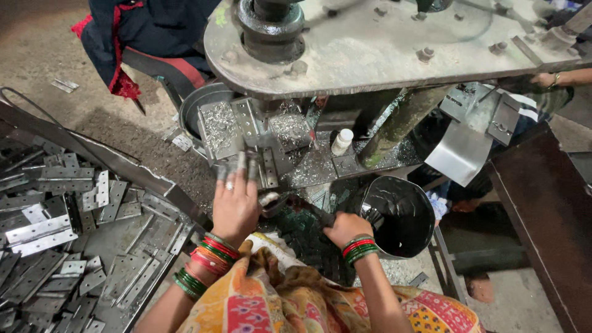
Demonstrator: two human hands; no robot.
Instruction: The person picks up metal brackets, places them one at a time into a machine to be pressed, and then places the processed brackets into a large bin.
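Head view: I look down at my two hands under a heavy press plate [394,49].
Left hand [234,203]: fingers stretched forward, closed on nothing, their tips resting on a hinge plate [269,168] on the machine bed.
Right hand [346,229]: fist closed round a dark oily brush handle [308,209].
Brush head: between my hands, close beside my left thumb.
Black pot [401,213]: just right of my right fist.
Hinge pile [61,228]: well left of my left wrist.
Hard to see: whether the hinge is pinched; brush bristles blurred.
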